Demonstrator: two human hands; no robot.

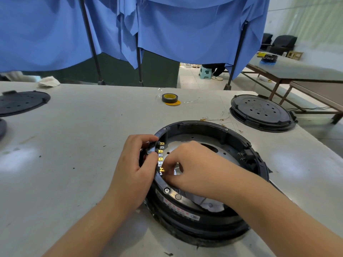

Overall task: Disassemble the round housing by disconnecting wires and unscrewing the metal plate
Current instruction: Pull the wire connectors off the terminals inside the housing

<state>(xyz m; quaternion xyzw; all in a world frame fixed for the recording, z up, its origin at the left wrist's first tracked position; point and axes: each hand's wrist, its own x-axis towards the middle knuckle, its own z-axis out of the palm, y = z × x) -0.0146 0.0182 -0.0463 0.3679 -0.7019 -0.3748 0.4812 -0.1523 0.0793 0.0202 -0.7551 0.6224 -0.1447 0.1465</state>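
**Both hands at the terminal strip on the housing's left rim**

The round black housing sat on the pale worktable, at about 5 o'clock from the table's centre and close to the person. It lay open side up, with the metal plate seated flat inside its ring. One screw showed in the rim at the housing's 7 o'clock, with two more small ones on the far rim.

A row of brass-coloured terminals stood along the inner wall at the housing's 9 o'clock. The left hand was curled over the outside of the rim there, fingers and thumb grasping a black connector block beside the terminals. The right hand reached across the plate from 3 o'clock, fingers bent and pinching at the lowest terminals; exactly what the fingertips held was hidden by the hand itself.

Loose thin wires lay on the table at the housing's 12 o'clock, apart from it. A second black round unit rested at 1 o'clock, covered by a perforated lid. A roll of dark tape with a yellow core sat at 12 o'clock, well apart. A black perforated disc lay at 10 o'clock near the table's far left edge, with crumpled white material behind it. Blue cloth hung on dark poles across the back.
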